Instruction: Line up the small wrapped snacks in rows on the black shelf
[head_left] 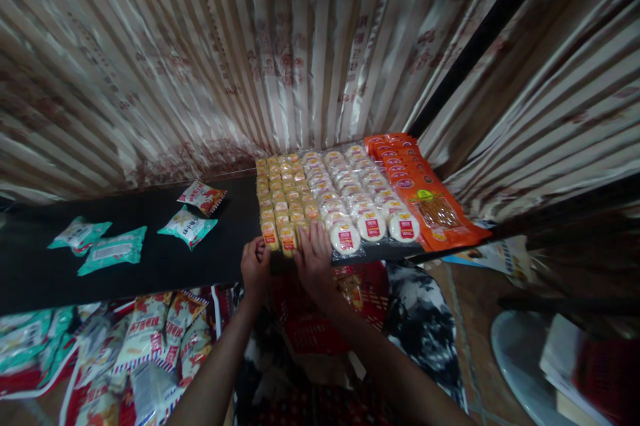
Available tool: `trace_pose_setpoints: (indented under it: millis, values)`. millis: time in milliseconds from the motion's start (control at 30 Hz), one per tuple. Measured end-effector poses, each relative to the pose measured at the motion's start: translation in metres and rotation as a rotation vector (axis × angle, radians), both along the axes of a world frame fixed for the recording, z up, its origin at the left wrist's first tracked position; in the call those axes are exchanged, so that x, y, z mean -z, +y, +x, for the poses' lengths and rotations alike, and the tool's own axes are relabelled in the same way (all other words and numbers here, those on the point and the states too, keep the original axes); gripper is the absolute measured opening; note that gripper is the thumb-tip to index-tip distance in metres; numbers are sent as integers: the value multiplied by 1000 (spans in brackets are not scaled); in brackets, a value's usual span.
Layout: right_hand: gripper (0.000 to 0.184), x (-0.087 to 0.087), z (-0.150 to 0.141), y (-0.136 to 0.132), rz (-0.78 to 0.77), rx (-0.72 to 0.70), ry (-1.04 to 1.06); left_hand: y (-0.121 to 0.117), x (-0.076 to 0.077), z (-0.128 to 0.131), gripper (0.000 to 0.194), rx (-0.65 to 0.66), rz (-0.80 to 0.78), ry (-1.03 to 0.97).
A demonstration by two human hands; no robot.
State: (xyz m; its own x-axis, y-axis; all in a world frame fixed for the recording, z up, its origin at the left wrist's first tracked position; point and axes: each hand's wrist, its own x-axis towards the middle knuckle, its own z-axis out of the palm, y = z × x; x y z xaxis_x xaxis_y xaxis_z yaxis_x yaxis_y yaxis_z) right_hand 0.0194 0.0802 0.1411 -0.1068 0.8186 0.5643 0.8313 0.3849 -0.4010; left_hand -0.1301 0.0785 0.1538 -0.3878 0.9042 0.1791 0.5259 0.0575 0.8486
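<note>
Rows of small yellow-wrapped snack packs (280, 203) stand on a black shelf (220, 259). My left hand (256, 269) is at their front left corner, fingers curled against the end pack; whether anything is inside them is hidden. Stretched out over the front right of the yellow packs lies my right hand (316, 263), its fingertips touching them and partly covering the front pack. Just right of it are rows of round white snacks in clear wrappers (345, 237). Orange snack bags (435, 203) overlap in a row at the far right.
On the shelf's left lie several teal packets (187, 227) and one red-and-white packet (203, 197). Below, open bags hold white-red packets (145, 333) and more teal ones (35, 339). A red bag (367, 286) is under the shelf; a pale basin (520, 359) stands at right. Striped sheeting (300, 46) hangs behind.
</note>
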Motion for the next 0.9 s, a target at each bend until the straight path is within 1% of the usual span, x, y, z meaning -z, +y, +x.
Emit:
trace_pose_setpoints:
  millis: [133, 300, 500, 667, 900]
  values:
    - [55, 0, -7, 1, 2, 2, -15, 0, -2, 0, 33, 17, 11, 33]
    - [55, -2, -13, 4, -14, 33, -23, -1, -3, 1, 32, 21, 10, 27]
    - [53, -1, -12, 3, -17, 26, -37, -2, -2, 0, 33, 20, 9, 24]
    - [48, 3, -9, 0, -36, 27, -39, -2, 1, -2, 35, 39, 0, 63]
    - [47, 3, -11, 0, -38, 42, -43, -2, 4, -3, 33, 53, 1, 108]
